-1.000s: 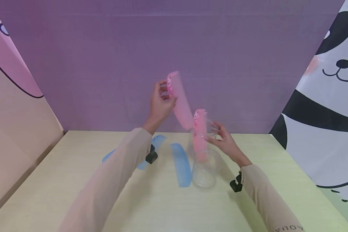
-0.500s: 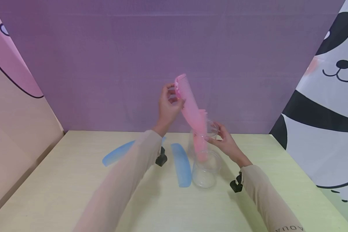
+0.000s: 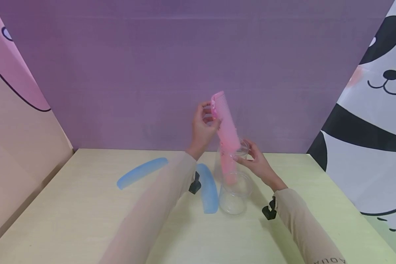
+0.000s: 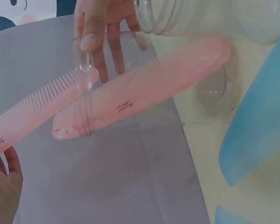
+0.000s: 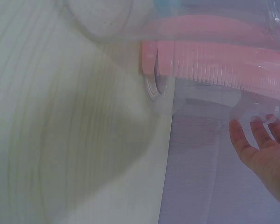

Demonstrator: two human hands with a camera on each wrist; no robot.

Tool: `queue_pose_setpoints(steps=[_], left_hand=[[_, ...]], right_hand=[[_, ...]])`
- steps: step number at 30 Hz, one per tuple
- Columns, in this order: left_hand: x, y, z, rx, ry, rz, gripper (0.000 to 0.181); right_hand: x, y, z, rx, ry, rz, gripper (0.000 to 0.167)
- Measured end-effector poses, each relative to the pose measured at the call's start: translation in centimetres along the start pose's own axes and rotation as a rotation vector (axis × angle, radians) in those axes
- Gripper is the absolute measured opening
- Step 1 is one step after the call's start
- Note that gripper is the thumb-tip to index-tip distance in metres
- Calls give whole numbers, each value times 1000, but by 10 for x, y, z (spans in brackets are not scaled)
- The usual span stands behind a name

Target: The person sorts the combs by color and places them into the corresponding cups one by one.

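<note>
My left hand (image 3: 202, 128) pinches a pink comb (image 3: 227, 121) by its back, near the upper end. That comb slants downward, its lower end over the mouth of the rear clear jar (image 3: 245, 148). Inside this jar stands another pink comb (image 4: 130, 98), slightly tilted, partly covered by the held one in the head view. My right hand (image 3: 260, 165) grips the rear jar near its rim, thumb in front and fingers behind. A second clear jar (image 3: 232, 206) stands just in front of it.
One blue comb (image 3: 142, 172) lies on the table (image 3: 69, 205) to the left. Another blue comb (image 3: 208, 192) lies beside the front jar, partly behind my left wrist. A purple cloth (image 3: 135, 73) rises behind the table.
My left hand has moved right and down with the pink comb, bringing its lower end to the rear jar's mouth. The right hand has stayed on the jar.
</note>
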State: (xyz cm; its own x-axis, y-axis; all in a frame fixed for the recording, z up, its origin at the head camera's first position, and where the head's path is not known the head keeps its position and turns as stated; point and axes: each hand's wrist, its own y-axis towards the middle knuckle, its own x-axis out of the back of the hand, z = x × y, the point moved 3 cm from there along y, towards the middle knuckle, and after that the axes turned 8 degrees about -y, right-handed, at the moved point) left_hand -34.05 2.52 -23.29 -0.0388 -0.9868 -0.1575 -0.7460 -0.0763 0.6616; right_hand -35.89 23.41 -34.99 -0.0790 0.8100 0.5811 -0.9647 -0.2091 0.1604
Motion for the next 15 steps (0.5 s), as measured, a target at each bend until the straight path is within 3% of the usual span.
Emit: queue_pose_setpoints(steps=[7,15], left_hand=[[-7,-7,11,35,33,6,42],[-10,-6,54,87,27,3,46]], right_hand=[[-1,1,-1,-14,-24,4,89],[0,1,-1,-13,-27,6,89]])
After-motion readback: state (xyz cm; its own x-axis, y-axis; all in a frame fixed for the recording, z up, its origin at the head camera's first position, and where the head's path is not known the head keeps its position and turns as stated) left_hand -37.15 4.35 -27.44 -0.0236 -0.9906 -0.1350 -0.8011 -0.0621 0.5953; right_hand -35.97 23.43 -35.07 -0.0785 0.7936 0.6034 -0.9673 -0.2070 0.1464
